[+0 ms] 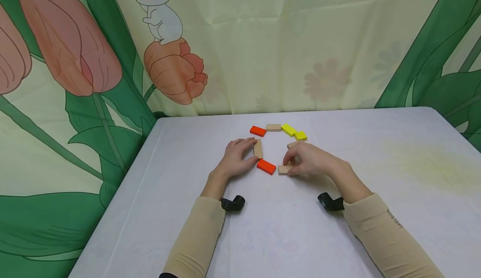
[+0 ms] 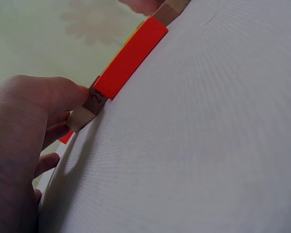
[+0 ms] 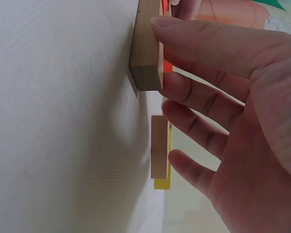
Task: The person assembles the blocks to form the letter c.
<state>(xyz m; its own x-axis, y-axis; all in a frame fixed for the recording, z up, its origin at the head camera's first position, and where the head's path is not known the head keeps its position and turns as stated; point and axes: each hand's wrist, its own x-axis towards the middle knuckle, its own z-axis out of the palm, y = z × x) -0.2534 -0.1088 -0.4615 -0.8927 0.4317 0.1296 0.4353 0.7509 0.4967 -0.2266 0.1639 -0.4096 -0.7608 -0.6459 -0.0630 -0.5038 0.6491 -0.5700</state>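
Observation:
Small flat blocks form a ring on the table. My left hand [image 1: 236,157] holds the plain wooden block [image 1: 257,149] on the ring's left side, thumb at its near end and fingers toward the far end. In the left wrist view, the thumb presses this wooden block [image 2: 81,119] beside a red block [image 2: 131,58]. At the near right, my right hand [image 1: 310,159] pinches another wooden block [image 1: 283,170], mostly covered by the fingers. The right wrist view shows the thumb on that wooden block [image 3: 146,73]. Between the hands lies the near red block [image 1: 266,167].
The ring's far side has a second red block [image 1: 257,131], a wooden block [image 1: 273,127] and two yellow blocks, one [image 1: 288,130] touching the other [image 1: 300,135]. Another wooden block [image 1: 291,145] is partly hidden behind the right hand. A printed curtain [image 1: 255,61] hangs behind the white-covered table [image 1: 278,236].

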